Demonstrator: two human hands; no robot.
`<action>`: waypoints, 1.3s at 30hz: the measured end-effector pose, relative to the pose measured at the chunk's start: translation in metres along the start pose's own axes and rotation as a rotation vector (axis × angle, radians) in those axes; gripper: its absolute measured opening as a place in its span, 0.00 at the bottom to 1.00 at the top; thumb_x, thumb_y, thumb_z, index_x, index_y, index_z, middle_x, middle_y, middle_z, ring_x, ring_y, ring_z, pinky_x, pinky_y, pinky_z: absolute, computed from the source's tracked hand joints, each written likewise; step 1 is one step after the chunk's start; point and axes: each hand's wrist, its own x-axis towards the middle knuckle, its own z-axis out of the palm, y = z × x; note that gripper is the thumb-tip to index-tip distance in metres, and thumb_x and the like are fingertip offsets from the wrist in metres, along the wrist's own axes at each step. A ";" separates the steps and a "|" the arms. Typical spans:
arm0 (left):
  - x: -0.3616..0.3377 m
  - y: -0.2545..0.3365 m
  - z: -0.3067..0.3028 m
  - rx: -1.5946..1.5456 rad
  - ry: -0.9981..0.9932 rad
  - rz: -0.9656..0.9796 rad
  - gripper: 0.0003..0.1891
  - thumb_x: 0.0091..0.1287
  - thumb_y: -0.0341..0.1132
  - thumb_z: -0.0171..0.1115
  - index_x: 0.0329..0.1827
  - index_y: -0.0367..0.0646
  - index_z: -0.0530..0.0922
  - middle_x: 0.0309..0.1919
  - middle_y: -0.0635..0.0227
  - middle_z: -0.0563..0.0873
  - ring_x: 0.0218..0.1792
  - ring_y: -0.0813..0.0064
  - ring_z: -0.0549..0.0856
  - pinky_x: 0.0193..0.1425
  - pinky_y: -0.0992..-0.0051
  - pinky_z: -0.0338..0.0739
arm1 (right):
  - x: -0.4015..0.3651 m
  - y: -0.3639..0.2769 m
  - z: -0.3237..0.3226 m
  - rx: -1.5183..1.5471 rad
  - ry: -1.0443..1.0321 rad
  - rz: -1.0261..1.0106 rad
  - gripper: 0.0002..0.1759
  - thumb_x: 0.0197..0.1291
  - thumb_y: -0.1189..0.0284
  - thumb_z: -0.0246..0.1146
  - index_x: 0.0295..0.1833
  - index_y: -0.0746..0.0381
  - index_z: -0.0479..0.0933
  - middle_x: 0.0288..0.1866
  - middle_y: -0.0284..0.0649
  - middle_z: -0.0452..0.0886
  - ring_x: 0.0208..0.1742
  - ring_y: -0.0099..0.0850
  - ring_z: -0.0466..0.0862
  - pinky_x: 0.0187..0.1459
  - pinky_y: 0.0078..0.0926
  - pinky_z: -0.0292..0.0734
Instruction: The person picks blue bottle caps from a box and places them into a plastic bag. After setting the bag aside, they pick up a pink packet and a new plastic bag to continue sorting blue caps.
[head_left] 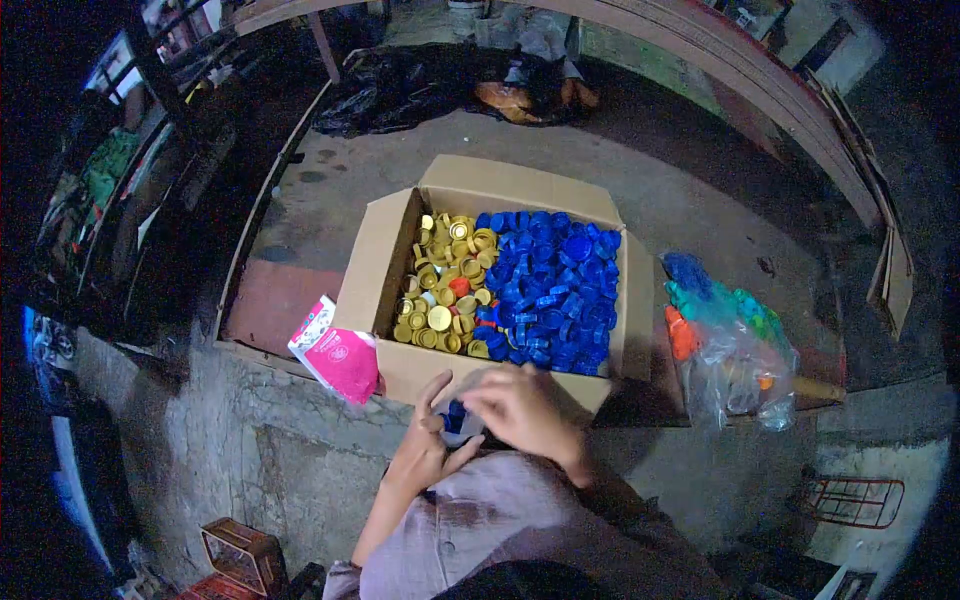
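Note:
In front of my body, at the near edge of an open cardboard box (520, 177), my two hands work close together. My left hand (422, 450) curls around a small translucent plastic bag (470, 425) with dark blue caps (454, 416) in it. Over the bag's top, my right hand (525, 415) has its fingers bent and drawn together; motion blur hides what is between them. Yellow bottle caps (440, 318) fill the box's left part and blue bottle caps (560, 290) its right part. An orange-red cap (459, 286) lies among the yellow ones.
A pink and white packet (345, 365) leans by the box's left corner. To the right sits a clear bag (735, 360) of green, orange and blue pieces. Black plastic sheeting (385, 95) lies at the back of the platform. A red metal frame (240, 555) stands at lower left.

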 end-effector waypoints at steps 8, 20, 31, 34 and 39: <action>-0.005 -0.002 0.005 -0.024 0.010 -0.001 0.26 0.49 0.36 0.68 0.36 0.28 0.61 0.55 0.35 0.61 0.57 0.44 0.65 0.56 0.61 0.69 | 0.049 0.080 -0.008 -0.702 0.003 0.014 0.08 0.40 0.68 0.66 0.31 0.52 0.81 0.32 0.33 0.72 0.41 0.32 0.70 0.41 0.32 0.61; -0.008 -0.003 0.007 -0.046 0.128 0.038 0.24 0.49 0.38 0.68 0.34 0.29 0.64 0.57 0.38 0.59 0.58 0.44 0.65 0.55 0.60 0.70 | 0.011 0.006 -0.016 0.202 0.245 -0.068 0.07 0.49 0.72 0.62 0.33 0.63 0.79 0.27 0.38 0.76 0.31 0.31 0.75 0.36 0.26 0.68; -0.005 0.004 0.000 0.015 0.103 0.023 0.24 0.46 0.37 0.70 0.25 0.32 0.60 0.55 0.36 0.61 0.57 0.42 0.65 0.54 0.59 0.71 | 0.002 0.007 0.001 0.938 0.080 0.090 0.09 0.58 0.75 0.54 0.39 0.68 0.76 0.35 0.37 0.78 0.35 0.24 0.77 0.41 0.19 0.70; -0.005 0.005 -0.001 -0.023 0.124 0.005 0.24 0.46 0.37 0.71 0.29 0.32 0.62 0.54 0.36 0.61 0.57 0.42 0.65 0.54 0.60 0.71 | 0.000 0.013 0.003 1.070 0.054 0.037 0.09 0.57 0.78 0.51 0.37 0.68 0.75 0.33 0.38 0.78 0.35 0.25 0.77 0.40 0.21 0.71; -0.005 0.010 -0.006 -0.011 0.102 -0.030 0.25 0.45 0.36 0.71 0.33 0.31 0.63 0.54 0.36 0.62 0.57 0.43 0.66 0.53 0.60 0.72 | 0.004 0.016 -0.005 0.849 0.148 0.028 0.09 0.51 0.81 0.50 0.37 0.69 0.74 0.31 0.38 0.78 0.34 0.26 0.77 0.40 0.23 0.71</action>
